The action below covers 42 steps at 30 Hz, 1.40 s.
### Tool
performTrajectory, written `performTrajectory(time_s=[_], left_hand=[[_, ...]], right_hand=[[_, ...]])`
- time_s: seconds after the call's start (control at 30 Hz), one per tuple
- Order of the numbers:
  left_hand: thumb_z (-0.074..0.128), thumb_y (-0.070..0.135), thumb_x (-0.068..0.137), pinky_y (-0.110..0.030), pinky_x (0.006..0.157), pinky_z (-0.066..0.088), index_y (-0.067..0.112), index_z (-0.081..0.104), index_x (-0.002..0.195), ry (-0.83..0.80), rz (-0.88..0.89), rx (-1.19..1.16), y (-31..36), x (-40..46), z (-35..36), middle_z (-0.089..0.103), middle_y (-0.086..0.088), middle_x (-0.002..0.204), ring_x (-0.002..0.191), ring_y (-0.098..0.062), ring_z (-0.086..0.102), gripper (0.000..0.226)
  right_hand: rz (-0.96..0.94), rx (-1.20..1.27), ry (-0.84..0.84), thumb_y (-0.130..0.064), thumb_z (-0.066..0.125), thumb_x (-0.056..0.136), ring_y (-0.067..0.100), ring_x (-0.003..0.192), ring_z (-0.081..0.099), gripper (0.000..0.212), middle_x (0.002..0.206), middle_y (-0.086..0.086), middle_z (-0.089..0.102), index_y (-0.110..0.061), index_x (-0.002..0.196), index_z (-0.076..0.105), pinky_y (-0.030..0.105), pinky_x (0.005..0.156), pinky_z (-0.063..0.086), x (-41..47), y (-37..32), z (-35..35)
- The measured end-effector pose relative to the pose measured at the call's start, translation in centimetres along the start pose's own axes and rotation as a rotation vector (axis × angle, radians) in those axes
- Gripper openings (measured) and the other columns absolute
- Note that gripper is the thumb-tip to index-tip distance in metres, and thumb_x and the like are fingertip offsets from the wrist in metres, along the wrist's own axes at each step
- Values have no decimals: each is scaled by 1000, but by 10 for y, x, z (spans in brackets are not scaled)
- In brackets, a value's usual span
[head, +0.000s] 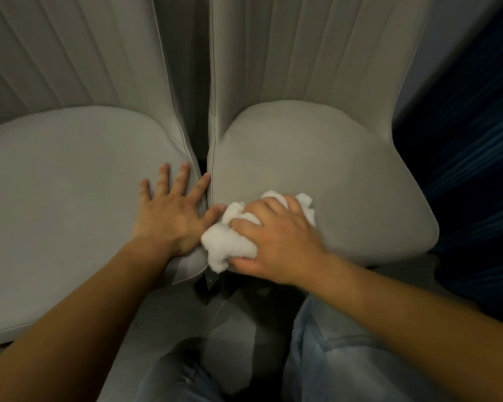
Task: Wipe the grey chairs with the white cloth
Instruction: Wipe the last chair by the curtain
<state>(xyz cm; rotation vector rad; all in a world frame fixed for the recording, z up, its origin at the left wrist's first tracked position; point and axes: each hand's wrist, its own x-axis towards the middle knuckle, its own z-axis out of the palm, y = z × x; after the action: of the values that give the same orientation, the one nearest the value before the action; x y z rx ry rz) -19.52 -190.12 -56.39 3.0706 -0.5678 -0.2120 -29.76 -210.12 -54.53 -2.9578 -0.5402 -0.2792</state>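
Two grey upholstered chairs stand side by side, the left chair [64, 192] and the right chair [331, 158], with a narrow dark gap between them. My right hand [276, 236] grips a bunched white cloth [230, 245] and presses it on the front left part of the right chair's seat. My left hand [172, 210] rests flat with spread fingers on the right edge of the left chair's seat, its thumb reaching across the gap beside the cloth.
Ribbed grey backrests [302, 53] rise behind both seats. A dark blue surface [471, 169] lies to the right of the right chair. My legs in light blue jeans [325, 358] stand on a grey floor [230, 329] in front of the seats.
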Motion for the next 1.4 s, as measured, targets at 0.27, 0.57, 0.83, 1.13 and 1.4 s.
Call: performTrajectory(time_s=[0.27, 0.57, 0.83, 1.13, 1.4], left_hand=[[15, 75, 89, -58, 117, 10, 39, 35, 149, 104, -174, -164, 14, 21, -17, 17, -1, 164, 150, -30, 8, 73], [31, 67, 93, -51, 121, 7, 11, 12, 157, 523, -250, -263, 30, 129, -68, 12, -19, 163, 151, -34, 0, 87], [34, 64, 94, -58, 114, 15, 19, 29, 154, 508, -396, -202, 48, 183, -76, 15, -12, 163, 144, -46, 2, 75], [43, 53, 93, -54, 121, 5, -3, 32, 148, 710, -338, -321, 61, 228, -59, 14, -24, 161, 151, -35, 1, 80], [51, 55, 93, -50, 91, 45, 20, 20, 153, 593, -277, -766, 60, 230, -82, 53, -19, 141, 113, -50, 56, 76]], right_hand=[[81, -45, 4, -68, 56, 81, 33, 101, 63, 54, 108, 3, 65, -33, 120, 66, 46, 87, 49, -32, 102, -24], [730, -69, -108, -71, 53, 88, 27, 110, 56, 63, 125, 3, 62, -27, 134, 60, 41, 87, 45, -64, 223, -45], [708, -217, 75, -72, 39, 80, 29, 85, 62, 57, 90, 0, 66, -30, 103, 70, 44, 77, 47, -39, 216, -21], [640, -204, 196, -62, 49, 80, 28, 79, 61, 38, 82, -4, 62, -31, 89, 69, 43, 75, 45, 5, 231, 4], [632, -191, 140, -65, 49, 81, 26, 86, 62, 39, 88, -6, 64, -35, 94, 70, 44, 79, 46, 6, 238, 6]])
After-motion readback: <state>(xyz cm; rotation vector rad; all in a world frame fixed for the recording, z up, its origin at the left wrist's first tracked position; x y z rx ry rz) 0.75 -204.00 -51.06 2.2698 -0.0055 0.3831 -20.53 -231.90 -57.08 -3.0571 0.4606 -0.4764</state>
